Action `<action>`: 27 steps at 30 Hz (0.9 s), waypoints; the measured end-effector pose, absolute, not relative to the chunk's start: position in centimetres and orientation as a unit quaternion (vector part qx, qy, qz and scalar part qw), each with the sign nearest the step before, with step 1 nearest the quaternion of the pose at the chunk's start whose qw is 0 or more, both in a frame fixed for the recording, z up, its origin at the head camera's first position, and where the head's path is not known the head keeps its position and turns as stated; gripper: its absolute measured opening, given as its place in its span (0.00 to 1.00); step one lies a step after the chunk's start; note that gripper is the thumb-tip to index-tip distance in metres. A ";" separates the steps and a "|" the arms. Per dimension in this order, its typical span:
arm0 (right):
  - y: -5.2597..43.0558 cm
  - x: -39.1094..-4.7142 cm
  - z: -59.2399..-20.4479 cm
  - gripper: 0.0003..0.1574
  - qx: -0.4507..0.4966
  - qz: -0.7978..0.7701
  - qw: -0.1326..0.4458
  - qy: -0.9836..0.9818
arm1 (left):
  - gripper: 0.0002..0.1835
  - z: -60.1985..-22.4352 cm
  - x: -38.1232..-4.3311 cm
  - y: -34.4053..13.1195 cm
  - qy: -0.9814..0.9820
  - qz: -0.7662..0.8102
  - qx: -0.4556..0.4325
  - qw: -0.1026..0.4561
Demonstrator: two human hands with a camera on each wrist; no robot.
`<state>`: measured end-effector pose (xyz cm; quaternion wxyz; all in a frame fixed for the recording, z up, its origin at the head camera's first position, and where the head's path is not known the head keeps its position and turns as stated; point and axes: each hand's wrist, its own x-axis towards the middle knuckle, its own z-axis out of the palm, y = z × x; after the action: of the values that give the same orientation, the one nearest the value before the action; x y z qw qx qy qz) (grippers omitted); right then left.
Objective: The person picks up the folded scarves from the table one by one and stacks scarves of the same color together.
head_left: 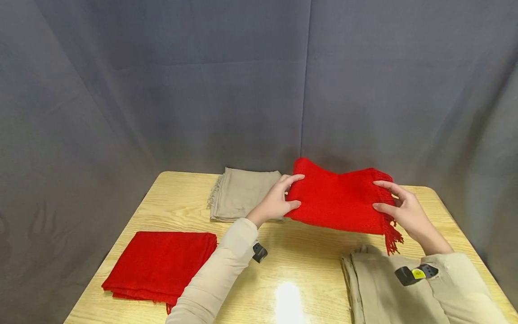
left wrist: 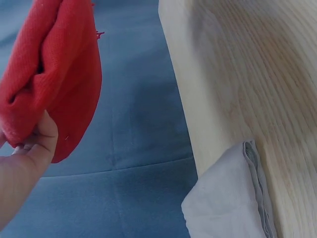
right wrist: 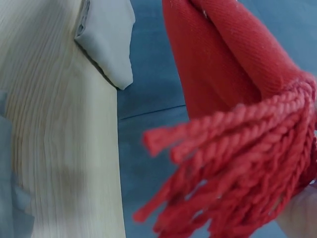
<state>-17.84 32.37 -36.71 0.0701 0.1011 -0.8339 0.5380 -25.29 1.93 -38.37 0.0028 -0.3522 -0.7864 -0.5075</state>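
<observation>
Both hands hold a folded red scarf (head_left: 337, 198) up over the back right of the table. The left hand (head_left: 279, 198) grips its left end, thumb below and fingers above; the left wrist view shows the folded layers of the scarf (left wrist: 59, 74) above that hand (left wrist: 29, 158). At the other end, my right hand (head_left: 406, 213) pinches the scarf near its twisted fringe. In the right wrist view the fringe (right wrist: 237, 153) hangs in front and hides most of the right hand (right wrist: 302, 213).
A second folded red scarf (head_left: 162, 265) lies at the left of the wooden table (head_left: 299, 256). Folded beige cloths lie at the back (head_left: 247, 191) and at the front right (head_left: 392, 288), the latter partly under the right forearm. A grey curtain (head_left: 226, 90) hangs behind the table.
</observation>
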 end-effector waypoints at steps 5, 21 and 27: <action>32.0 -17.7 -36.5 0.30 0.112 0.540 0.076 -0.831 | 0.32 -38.3 -24.9 1.4 -0.778 -0.516 -0.359 0.007; 30.5 -16.9 -36.2 0.30 0.130 0.549 0.073 -0.822 | 0.31 -38.5 -23.8 -0.2 -0.749 -0.556 -0.360 -0.014; 30.1 -16.6 -36.0 0.31 0.129 0.539 0.078 -0.828 | 0.32 -38.1 -23.3 -0.7 -0.750 -0.556 -0.357 -0.015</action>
<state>-16.62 30.14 -35.95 0.0780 0.1292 -0.8285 0.5393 -23.31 -0.66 -38.10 -0.0145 -0.3567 -0.7504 -0.5563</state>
